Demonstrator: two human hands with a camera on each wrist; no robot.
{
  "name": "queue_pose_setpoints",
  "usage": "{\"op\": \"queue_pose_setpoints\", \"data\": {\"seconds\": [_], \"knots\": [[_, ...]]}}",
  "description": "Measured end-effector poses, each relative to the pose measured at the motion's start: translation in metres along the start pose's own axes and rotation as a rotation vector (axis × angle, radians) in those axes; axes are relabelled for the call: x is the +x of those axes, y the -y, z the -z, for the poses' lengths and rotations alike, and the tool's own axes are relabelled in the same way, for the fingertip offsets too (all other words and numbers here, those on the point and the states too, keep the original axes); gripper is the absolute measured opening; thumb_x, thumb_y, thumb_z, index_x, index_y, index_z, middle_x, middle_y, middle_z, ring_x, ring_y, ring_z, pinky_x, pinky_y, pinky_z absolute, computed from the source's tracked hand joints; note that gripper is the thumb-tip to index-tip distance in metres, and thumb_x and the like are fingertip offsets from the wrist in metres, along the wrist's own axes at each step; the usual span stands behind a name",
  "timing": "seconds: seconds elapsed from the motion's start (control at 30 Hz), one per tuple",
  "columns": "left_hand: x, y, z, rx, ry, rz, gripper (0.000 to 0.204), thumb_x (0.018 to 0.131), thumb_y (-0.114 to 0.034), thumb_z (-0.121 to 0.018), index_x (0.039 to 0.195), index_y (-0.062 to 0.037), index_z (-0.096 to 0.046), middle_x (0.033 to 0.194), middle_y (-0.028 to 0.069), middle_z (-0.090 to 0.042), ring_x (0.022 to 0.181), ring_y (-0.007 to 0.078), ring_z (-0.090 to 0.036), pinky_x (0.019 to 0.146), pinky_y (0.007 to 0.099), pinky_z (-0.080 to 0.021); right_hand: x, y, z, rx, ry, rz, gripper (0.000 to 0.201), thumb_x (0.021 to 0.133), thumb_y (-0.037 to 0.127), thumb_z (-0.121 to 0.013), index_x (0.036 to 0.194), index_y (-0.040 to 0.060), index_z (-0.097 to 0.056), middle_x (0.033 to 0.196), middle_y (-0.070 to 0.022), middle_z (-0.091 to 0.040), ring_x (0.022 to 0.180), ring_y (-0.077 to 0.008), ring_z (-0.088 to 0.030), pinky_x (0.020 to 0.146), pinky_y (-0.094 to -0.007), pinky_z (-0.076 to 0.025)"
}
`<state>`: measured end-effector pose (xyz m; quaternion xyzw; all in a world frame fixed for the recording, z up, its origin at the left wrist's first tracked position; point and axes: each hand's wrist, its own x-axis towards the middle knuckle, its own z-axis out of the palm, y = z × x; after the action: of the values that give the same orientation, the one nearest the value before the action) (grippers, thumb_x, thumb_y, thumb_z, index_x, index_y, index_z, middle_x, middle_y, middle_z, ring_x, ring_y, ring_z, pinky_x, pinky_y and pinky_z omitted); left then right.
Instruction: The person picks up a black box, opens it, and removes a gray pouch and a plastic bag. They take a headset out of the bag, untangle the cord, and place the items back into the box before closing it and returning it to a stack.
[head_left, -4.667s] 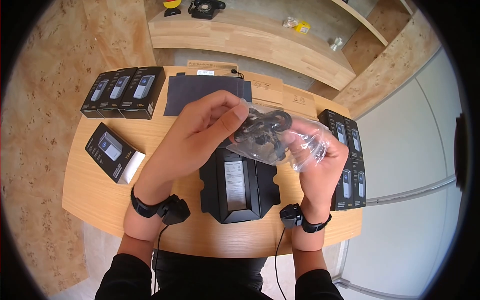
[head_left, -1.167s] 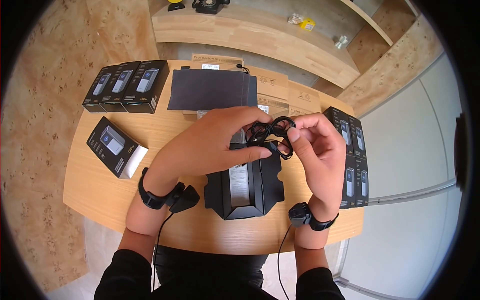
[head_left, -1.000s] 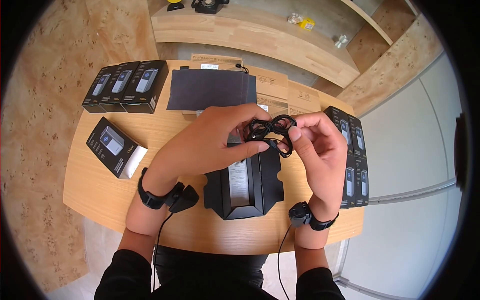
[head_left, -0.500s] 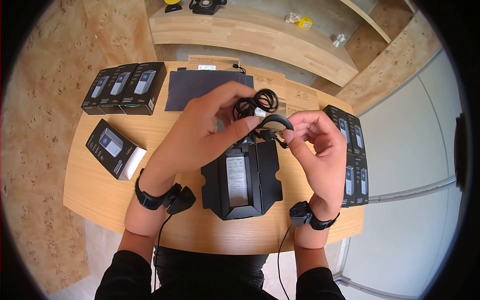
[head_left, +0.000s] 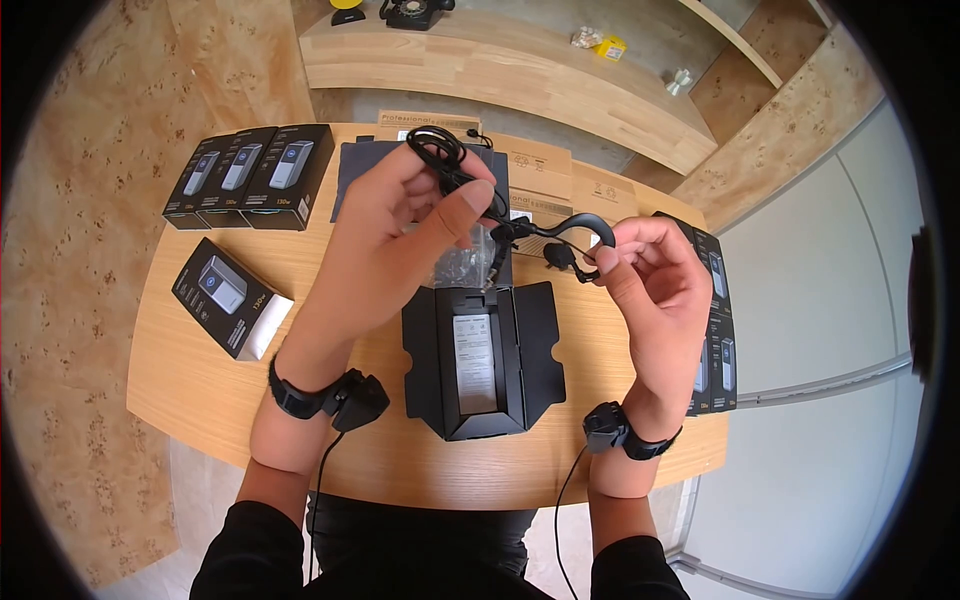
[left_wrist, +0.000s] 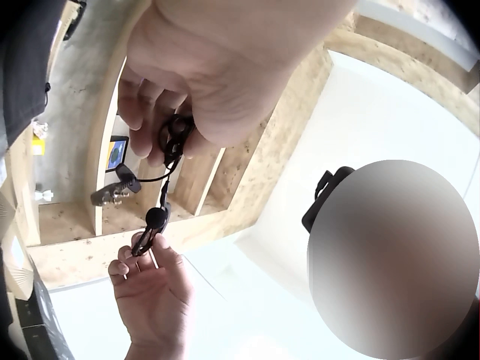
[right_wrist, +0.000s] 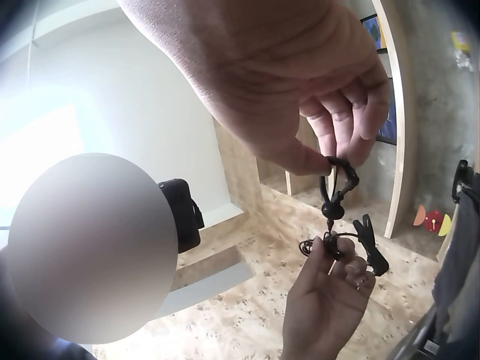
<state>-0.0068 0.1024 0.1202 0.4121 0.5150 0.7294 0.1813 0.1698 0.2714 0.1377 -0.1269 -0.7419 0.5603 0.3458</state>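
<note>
A black ear-hook earpiece (head_left: pixel 590 224) with a bundled cable (head_left: pixel 438 152) is stretched between both hands above the table. My left hand (head_left: pixel 400 225) pinches the bundle between thumb and fingers. With thumb and forefinger, my right hand (head_left: pixel 662 290) pinches the hook's outer curve, the round earbud (head_left: pixel 558 256) hanging below it. A plug end (head_left: pixel 495 262) dangles between the hands. In the right wrist view, the hook (right_wrist: pixel 345 174) is at the right fingertips. Underneath lies an opened black box (head_left: pixel 540 345) with a white printed sheet (head_left: pixel 474 355) inside.
A crumpled clear plastic bag (head_left: pixel 462 265) lies behind the opened box. Three black boxes (head_left: pixel 285 180) stand back left, and another (head_left: pixel 222 295) lies nearer. More black boxes (head_left: pixel 727 360) are at the right, with cardboard boxes (head_left: pixel 540 172) and a grey pouch (head_left: pixel 365 180) behind.
The earpiece and cable, earlier in a clear bag, are out of it. The left hand has drawn the bundle up and left, the right hand moved right, spreading the hook from the coil.
</note>
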Motion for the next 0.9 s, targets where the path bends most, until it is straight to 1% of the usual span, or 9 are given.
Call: {"op": "queue_pose_setpoints", "data": {"seconds": [0.1,0.2,0.3,0.4,0.5,0.6,0.8,0.9], "knots": [[0.0009,-0.0022,0.0006,-0.029,-0.047,0.043,0.021,0.102,-0.015,-0.073,0.117,-0.0034,-0.065,0.095,0.0002,-0.069,0.086,0.0102,-0.069,0.072,0.0248,-0.052,-0.0010,0.0017,0.0001,-0.015,0.001,-0.005,0.013,0.094,0.000,-0.076,0.104,0.0011,-0.068,0.091,0.0018,-0.068,0.083,-0.0049,-0.061,0.080,-0.0217,-0.049],[0.0004,0.0004,-0.0001,-0.058,-0.058,0.015,0.019,0.100,-0.015,-0.076,0.113,-0.0049,-0.065,0.093,0.0000,-0.069,0.085,0.0087,-0.067,0.073,0.0234,-0.052,-0.0010,0.0010,-0.0001,-0.012,-0.007,-0.002,0.013,0.094,0.000,-0.076,0.103,0.0013,-0.068,0.091,0.0018,-0.068,0.083,-0.0049,-0.061,0.079,-0.0215,-0.049],[0.0012,0.0024,0.0045,-0.010,-0.050,0.025,0.018,0.098,-0.015,-0.078,0.107,-0.0056,-0.066,0.091,-0.0012,-0.068,0.084,0.0060,-0.065,0.073,0.0214,-0.051,-0.0015,0.0023,0.0004,-0.017,-0.014,-0.002,0.013,0.093,-0.001,-0.076,0.103,0.0013,-0.068,0.091,0.0018,-0.068,0.083,-0.0049,-0.061,0.080,-0.0215,-0.049],[0.0013,-0.0004,0.0026,0.024,-0.090,0.030,0.017,0.097,-0.017,-0.080,0.102,-0.0058,-0.067,0.089,-0.0027,-0.068,0.083,0.0037,-0.064,0.073,0.0198,-0.051,-0.0014,0.0021,0.0008,-0.019,-0.017,0.002,0.013,0.093,-0.001,-0.076,0.102,0.0013,-0.068,0.091,0.0017,-0.068,0.083,-0.0050,-0.061,0.079,-0.0215,-0.049],[0.0014,0.0001,0.0041,0.006,-0.101,0.053,0.019,0.097,-0.018,-0.081,0.099,-0.0055,-0.068,0.089,-0.0034,-0.068,0.082,0.0030,-0.064,0.074,0.0194,-0.052,-0.0019,0.0025,0.0008,-0.014,-0.011,0.005,0.013,0.092,-0.001,-0.076,0.101,0.0013,-0.067,0.091,0.0017,-0.068,0.082,-0.0050,-0.061,0.078,-0.0215,-0.049],[0.0019,0.0002,0.0045,0.007,-0.106,0.049,0.020,0.097,-0.020,-0.081,0.100,-0.0048,-0.069,0.089,-0.0030,-0.069,0.082,0.0031,-0.064,0.074,0.0194,-0.052,-0.0017,0.0025,0.0010,-0.015,-0.003,0.000,0.013,0.092,-0.002,-0.076,0.100,0.0014,-0.067,0.090,0.0016,-0.068,0.081,-0.0050,-0.060,0.077,-0.0215,-0.048],[0.0022,-0.0030,0.0023,-0.011,-0.115,0.056,0.022,0.098,-0.021,-0.080,0.108,-0.0028,-0.073,0.094,-0.0024,-0.072,0.083,0.0024,-0.064,0.073,0.0191,-0.052,-0.0021,0.0023,0.0018,-0.019,0.048,-0.022,0.013,0.089,-0.004,-0.074,0.099,0.0015,-0.067,0.088,0.0014,-0.068,0.078,-0.0049,-0.060,0.075,-0.0214,-0.047],[0.0021,-0.0022,0.0057,0.006,-0.087,0.085,0.022,0.098,-0.020,-0.080,0.111,-0.0028,-0.073,0.095,-0.0026,-0.072,0.084,0.0018,-0.064,0.073,0.0183,-0.051,-0.0032,0.0014,0.0029,-0.069,0.113,-0.040,0.014,0.088,-0.001,-0.076,0.099,0.0008,-0.067,0.087,0.0004,-0.069,0.078,-0.0062,-0.061,0.077,-0.0237,-0.048]]}}
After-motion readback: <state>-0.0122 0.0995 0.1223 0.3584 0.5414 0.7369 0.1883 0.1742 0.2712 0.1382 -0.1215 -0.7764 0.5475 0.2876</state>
